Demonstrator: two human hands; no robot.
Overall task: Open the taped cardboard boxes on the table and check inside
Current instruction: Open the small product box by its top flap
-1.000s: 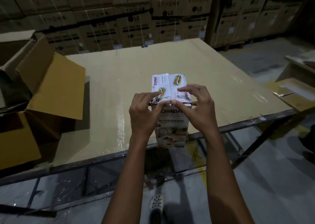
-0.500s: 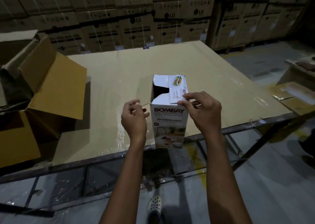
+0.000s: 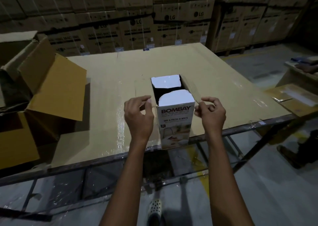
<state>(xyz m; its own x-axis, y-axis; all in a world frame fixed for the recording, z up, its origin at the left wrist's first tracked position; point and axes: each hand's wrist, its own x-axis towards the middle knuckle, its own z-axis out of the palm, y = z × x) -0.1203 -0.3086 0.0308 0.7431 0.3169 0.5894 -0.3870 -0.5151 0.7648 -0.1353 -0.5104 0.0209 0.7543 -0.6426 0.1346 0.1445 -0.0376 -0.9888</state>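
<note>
Fingers (image 3: 148, 100) of left hand (image 3: 138, 117) & right hand (image 3: 212, 114) pinching side flaps of box (image 3: 174, 122), top open; "BOMBAY", "DRY & FRESH ALWAYS" on front; "LG" cartons (image 3: 172, 17) behind.

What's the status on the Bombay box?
Left hand and right hand each pinch a side flap. Bombay box open, white packing visible inside. Nothing blocking.

A white box (image 3: 174, 121), printed "BOMBAY", stands upright at the near edge of the table (image 3: 110, 91), its top open. Left hand (image 3: 138, 116) and right hand (image 3: 210, 114) each pinch a brown side flap, spread outward. White foam shows inside. An open carton (image 3: 49, 91) stands at the left edge.
</note>
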